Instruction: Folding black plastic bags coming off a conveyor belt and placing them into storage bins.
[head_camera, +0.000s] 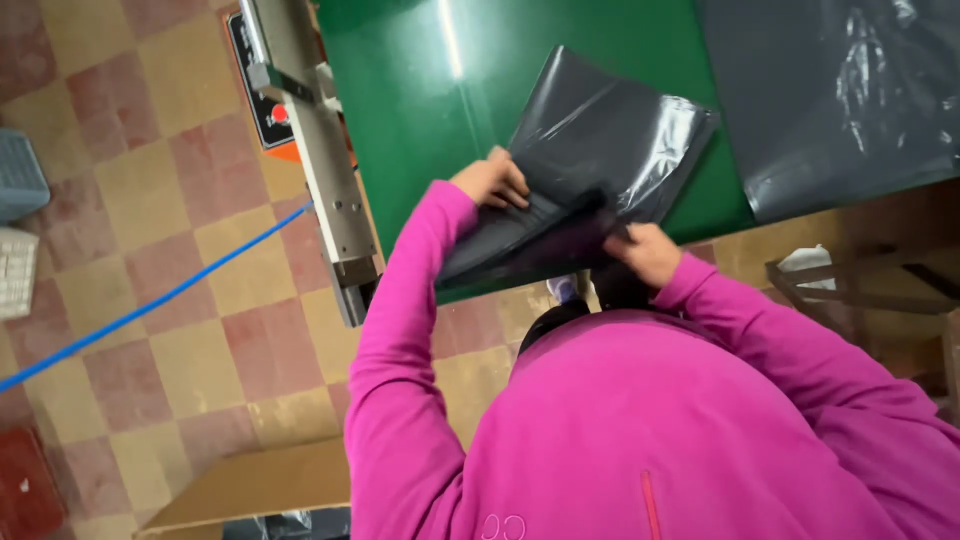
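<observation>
Your left hand (492, 182) & right hand (645, 252) both pinch the grey poly mailer bag (590, 160), fingers closed; it overhangs the green table (400, 110) edge, slick film may slip.

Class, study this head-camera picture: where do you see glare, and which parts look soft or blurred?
Head view: a bright streak of glare runs down the green table, and pale sheen lies on the grey plastic bag and the plastic sheet at upper right; the left hand, right hand and the near pink sweater look slightly soft; the floor tiles are evenly lit.
</observation>
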